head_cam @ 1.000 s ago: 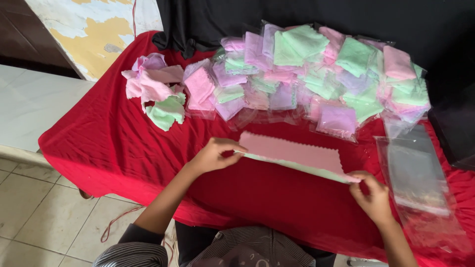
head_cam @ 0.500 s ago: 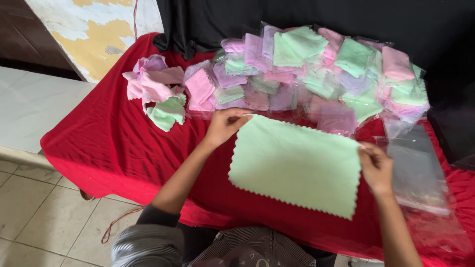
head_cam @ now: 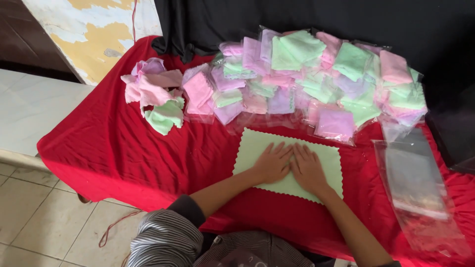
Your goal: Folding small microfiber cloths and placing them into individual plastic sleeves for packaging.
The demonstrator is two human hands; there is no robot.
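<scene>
the green cloth point(head_cam: 288, 165), held up in the air half a second earlier, now lay flat on the red worktop point(head_cam: 148, 153). left hand point(head_cam: 273, 163) and right hand point(head_cam: 308, 169) pressed on it, fingers spread, pinching nothing; it was being smoothed.

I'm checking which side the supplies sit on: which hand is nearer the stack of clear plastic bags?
Right. The right hand lies flat on the green cloth, on the side toward the clear plastic bags. The left hand presses the cloth beside it, farther from the bags.
</scene>
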